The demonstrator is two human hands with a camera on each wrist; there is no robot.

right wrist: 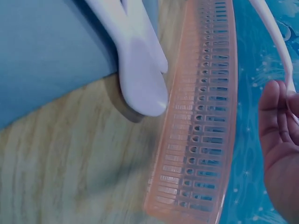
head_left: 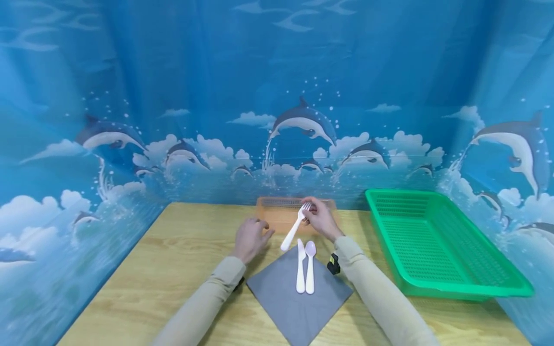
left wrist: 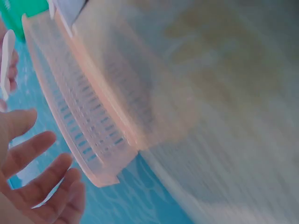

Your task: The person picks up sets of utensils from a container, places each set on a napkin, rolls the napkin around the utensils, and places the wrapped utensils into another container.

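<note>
My right hand [head_left: 320, 218] pinches a white fork [head_left: 293, 230] near its tines, above the orange basket [head_left: 277, 222]. The fork's handle slants down toward the near left. In the right wrist view the fingers [right wrist: 275, 116] close on the fork's neck. My left hand [head_left: 251, 239] hovers by the basket's left end, holding nothing; its fingers are spread and relaxed in the left wrist view. A white knife [head_left: 300, 269] and a white spoon [head_left: 310, 269] lie side by side on a grey napkin [head_left: 277, 283], their upper ends reaching its far corner.
A large green basket [head_left: 433, 286] stands on the right of the wooden table [head_left: 173, 269]. Behind the table hangs a blue curtain [head_left: 242, 86] printed with dolphins. The orange basket sits at the table's far edge.
</note>
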